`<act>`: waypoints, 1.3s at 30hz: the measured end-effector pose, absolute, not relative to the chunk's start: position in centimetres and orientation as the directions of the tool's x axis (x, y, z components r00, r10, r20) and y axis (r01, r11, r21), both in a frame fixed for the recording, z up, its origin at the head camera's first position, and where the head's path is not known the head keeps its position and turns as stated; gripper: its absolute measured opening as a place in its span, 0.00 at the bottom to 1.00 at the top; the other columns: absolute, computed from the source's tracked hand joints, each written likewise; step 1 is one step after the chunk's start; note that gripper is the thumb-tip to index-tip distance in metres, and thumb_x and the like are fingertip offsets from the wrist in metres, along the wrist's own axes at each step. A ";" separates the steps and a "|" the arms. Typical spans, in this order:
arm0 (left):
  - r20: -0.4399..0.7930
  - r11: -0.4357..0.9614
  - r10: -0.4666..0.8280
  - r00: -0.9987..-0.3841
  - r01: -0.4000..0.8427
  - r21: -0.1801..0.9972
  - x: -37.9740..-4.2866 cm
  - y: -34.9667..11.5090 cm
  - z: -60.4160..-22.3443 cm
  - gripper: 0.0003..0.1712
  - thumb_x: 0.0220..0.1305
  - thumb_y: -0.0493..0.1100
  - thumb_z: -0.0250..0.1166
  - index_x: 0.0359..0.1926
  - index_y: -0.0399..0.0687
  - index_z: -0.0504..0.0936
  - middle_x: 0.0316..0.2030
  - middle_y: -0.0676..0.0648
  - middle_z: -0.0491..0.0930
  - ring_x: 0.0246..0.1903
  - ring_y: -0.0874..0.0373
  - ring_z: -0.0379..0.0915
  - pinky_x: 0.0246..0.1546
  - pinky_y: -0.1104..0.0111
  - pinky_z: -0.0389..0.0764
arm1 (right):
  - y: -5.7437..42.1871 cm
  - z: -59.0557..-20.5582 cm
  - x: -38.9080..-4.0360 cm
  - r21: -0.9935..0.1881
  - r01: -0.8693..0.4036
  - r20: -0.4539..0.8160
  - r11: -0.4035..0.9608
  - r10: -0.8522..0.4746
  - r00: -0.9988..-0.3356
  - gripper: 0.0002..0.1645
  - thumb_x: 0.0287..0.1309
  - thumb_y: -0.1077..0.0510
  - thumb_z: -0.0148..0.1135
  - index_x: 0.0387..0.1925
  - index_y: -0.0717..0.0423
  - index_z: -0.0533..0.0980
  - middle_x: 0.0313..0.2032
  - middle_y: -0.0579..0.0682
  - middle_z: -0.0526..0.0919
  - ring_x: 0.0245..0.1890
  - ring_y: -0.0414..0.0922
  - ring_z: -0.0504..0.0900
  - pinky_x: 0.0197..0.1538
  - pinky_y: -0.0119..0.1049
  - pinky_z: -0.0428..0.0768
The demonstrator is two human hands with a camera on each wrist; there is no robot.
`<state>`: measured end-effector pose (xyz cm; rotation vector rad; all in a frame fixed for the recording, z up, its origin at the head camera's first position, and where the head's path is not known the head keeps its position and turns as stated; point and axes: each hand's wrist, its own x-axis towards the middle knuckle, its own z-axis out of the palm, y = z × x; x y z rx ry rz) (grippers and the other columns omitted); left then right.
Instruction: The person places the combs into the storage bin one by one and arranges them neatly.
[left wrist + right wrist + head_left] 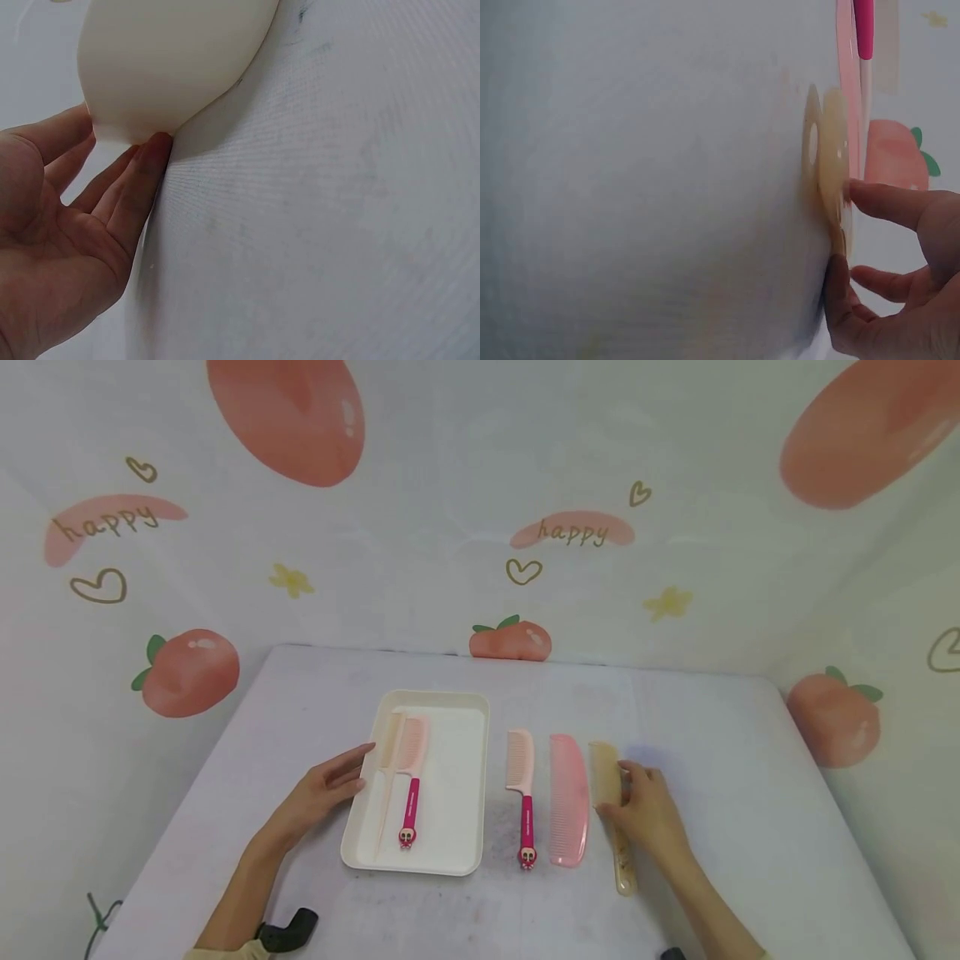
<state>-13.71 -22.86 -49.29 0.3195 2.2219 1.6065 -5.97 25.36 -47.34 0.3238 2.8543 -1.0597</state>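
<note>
My left hand [330, 786] touches the left side of a white tray [457, 793] with fairly straight fingers; in the left wrist view its fingertips [156, 146] meet the tray's outer wall. In the tray lie a cream rat-tail comb [389, 752] and a pale pink comb with a magenta handle [412, 797]. My right hand [649, 802] pinches a cream handled comb [607, 768] between thumb and fingers. That comb lies on or just above the table; its middle is partly covered by the hand. The right wrist view shows its handle end [832, 150] near the tabletop.
Between tray and right hand lie a second pink comb with a magenta handle [527, 818] and a pink wide half-moon comb [569, 802]. All rest on a white-covered table [315, 693] with a printed cloth backdrop [420, 510] behind it.
</note>
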 end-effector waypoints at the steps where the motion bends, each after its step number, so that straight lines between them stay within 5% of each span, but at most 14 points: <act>1: -0.170 0.321 0.395 -0.903 -0.038 0.946 -13.7 -22.9 -49.3 0.35 0.70 0.44 0.63 0.74 0.51 0.63 0.73 0.37 0.60 0.70 0.40 0.58 0.54 0.80 0.70 | 25.3 -47.3 -6.0 -0.631 0.221 -0.144 0.744 0.168 -0.975 0.44 0.49 0.59 0.76 0.64 0.70 0.66 0.53 0.69 0.70 0.39 0.52 0.78 0.39 0.42 0.77; 8: -0.172 0.326 0.391 -0.904 -0.038 0.945 -13.8 -22.8 -49.2 0.35 0.70 0.44 0.64 0.74 0.51 0.64 0.72 0.36 0.60 0.70 0.39 0.58 0.54 0.81 0.70 | 25.3 -47.5 -6.0 -0.632 0.205 -0.125 0.747 0.163 -0.979 0.41 0.50 0.59 0.75 0.64 0.68 0.68 0.53 0.67 0.71 0.34 0.48 0.77 0.33 0.36 0.75; 24: -0.153 0.302 0.409 -0.900 -0.025 0.953 -13.8 -23.0 -49.4 0.35 0.70 0.42 0.63 0.74 0.47 0.63 0.72 0.35 0.61 0.69 0.38 0.60 0.54 0.79 0.72 | 26.7 -48.5 -6.3 -0.758 0.253 -0.184 0.601 0.176 -0.967 0.40 0.58 0.59 0.69 0.70 0.54 0.66 0.50 0.60 0.79 0.45 0.52 0.82 0.40 0.36 0.79; 31: -0.150 0.290 0.414 -0.898 -0.026 0.957 -13.8 -22.9 -49.4 0.35 0.69 0.41 0.64 0.74 0.47 0.63 0.72 0.35 0.60 0.69 0.38 0.59 0.55 0.80 0.71 | 27.0 -48.0 -6.1 -0.805 0.217 -0.161 0.552 0.150 -0.976 0.30 0.60 0.61 0.67 0.63 0.58 0.74 0.46 0.61 0.83 0.47 0.55 0.83 0.40 0.33 0.79; 39: -0.146 0.302 0.414 -0.899 -0.016 0.953 -13.9 -22.9 -49.4 0.35 0.69 0.42 0.64 0.74 0.47 0.64 0.72 0.36 0.60 0.70 0.39 0.59 0.55 0.80 0.70 | 27.6 -47.8 -6.0 -0.874 0.224 -0.178 0.431 0.144 -0.973 0.31 0.59 0.61 0.69 0.64 0.59 0.74 0.51 0.62 0.80 0.42 0.43 0.81 0.42 0.27 0.77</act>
